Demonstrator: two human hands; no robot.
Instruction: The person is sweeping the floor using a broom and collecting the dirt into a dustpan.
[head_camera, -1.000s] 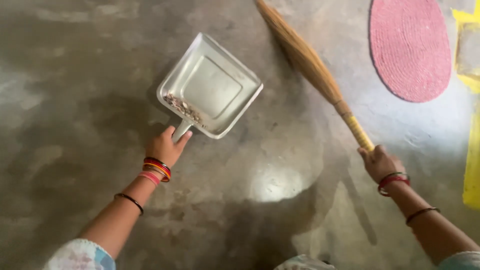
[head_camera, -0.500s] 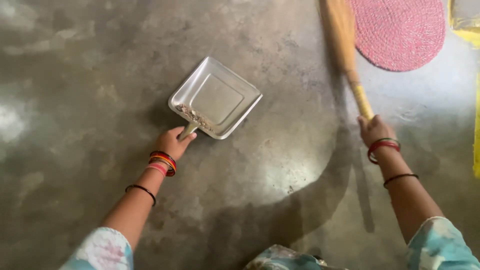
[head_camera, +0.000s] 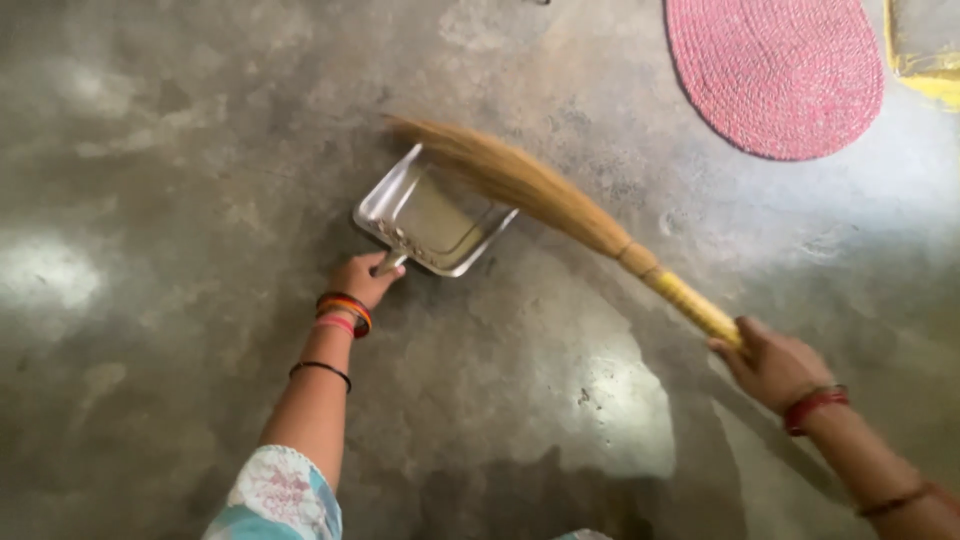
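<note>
A patterned sleeve (head_camera: 275, 495) was seen lowest in view, on the left arm. The right hand (head_camera: 772, 365) was wrapped around the yellow-bound end of the broom (head_camera: 560, 205), its grip pressed shut on the handle; red bangles (head_camera: 815, 407) were worn at that wrist. The left hand (head_camera: 362, 280) was closed on the short handle of the dustpan (head_camera: 432, 212), with coloured bangles (head_camera: 343, 312) just behind it. The dustpan was held low over the grey floor (head_camera: 150, 250), and a line of debris (head_camera: 402, 238) was gathered along its rear edge. The broom was laid slantwise, its straw head stretched across the pan's far rim. Farther off, a round pink mat (head_camera: 775, 70) was laid on the floor, well apart from the pan.
</note>
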